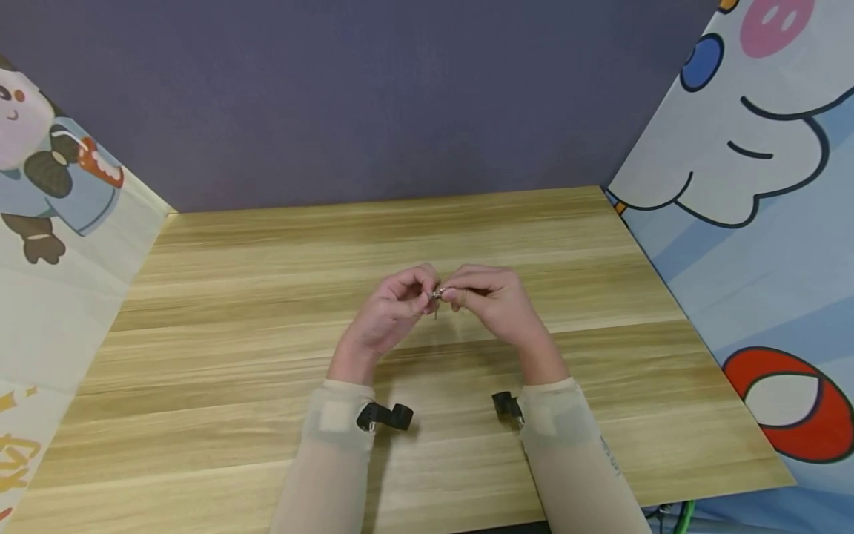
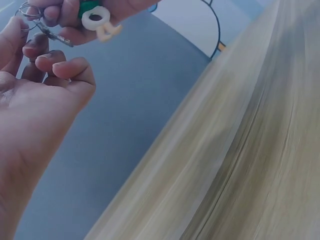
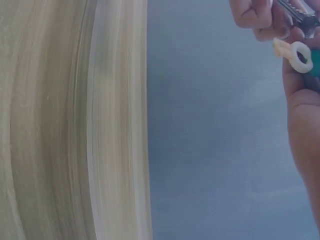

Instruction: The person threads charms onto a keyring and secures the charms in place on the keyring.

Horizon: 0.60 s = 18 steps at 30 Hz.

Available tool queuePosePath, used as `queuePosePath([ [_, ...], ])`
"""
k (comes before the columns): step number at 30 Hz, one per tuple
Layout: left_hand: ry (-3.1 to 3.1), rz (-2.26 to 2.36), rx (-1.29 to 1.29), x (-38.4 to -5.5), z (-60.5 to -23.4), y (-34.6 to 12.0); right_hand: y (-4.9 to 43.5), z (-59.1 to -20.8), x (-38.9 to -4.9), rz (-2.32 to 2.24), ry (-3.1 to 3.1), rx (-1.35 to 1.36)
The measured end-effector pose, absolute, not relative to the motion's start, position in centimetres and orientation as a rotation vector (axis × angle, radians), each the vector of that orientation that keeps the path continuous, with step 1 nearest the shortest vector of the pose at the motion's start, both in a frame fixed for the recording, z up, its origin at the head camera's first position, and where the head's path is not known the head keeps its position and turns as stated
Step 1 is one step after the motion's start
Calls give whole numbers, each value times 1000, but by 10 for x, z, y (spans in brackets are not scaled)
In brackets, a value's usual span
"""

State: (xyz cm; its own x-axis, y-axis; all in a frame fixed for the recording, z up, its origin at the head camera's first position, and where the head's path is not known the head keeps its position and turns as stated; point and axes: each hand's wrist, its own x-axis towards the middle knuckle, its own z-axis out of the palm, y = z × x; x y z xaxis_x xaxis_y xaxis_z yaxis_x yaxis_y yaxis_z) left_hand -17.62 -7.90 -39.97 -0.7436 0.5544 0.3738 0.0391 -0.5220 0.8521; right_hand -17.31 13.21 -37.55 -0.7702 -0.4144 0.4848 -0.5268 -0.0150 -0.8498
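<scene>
Out over the table, both hands meet at a small keychain, whose metal glints between the fingertips in the head view. My left hand (image 1: 395,308) pinches its wire key ring (image 2: 30,12) between thumb and forefinger, the other fingers loosely curled. A metal key (image 2: 54,35) dangles from the ring beside those fingertips. From the other side my right hand (image 1: 492,298) grips the keychain with thumb and fingers. A small figure charm (image 3: 294,61), green with a white ring and peach-coloured legs, pokes out under the right hand. The right fingers hide part of the charm.
Below the hands spreads a wood-grain table (image 1: 220,356). A dark grey-blue panel (image 1: 387,104) stands along its far edge. Cartoon-printed walls rise at the left (image 1: 73,297) and right (image 1: 747,282). A green cable (image 1: 684,517) shows past the front right corner.
</scene>
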Motion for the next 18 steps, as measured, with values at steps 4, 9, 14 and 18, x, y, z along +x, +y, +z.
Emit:
queuePosePath([
  [4, 1253, 2330, 960, -176, -397, -76, 132, -376, -174, 2008, -2065, 1054],
  [9, 1270, 2339, 939, -174, -394, -75, 132, -378, -176, 2064, -1992, 1062],
  [14, 1538, 2317, 795, -171, -389, -77, 134, -377, -176, 1976, -2058, 985],
  [18, 1887, 2224, 690, -168, -380, -79, 136, -375, -175, 1927, -2123, 917],
])
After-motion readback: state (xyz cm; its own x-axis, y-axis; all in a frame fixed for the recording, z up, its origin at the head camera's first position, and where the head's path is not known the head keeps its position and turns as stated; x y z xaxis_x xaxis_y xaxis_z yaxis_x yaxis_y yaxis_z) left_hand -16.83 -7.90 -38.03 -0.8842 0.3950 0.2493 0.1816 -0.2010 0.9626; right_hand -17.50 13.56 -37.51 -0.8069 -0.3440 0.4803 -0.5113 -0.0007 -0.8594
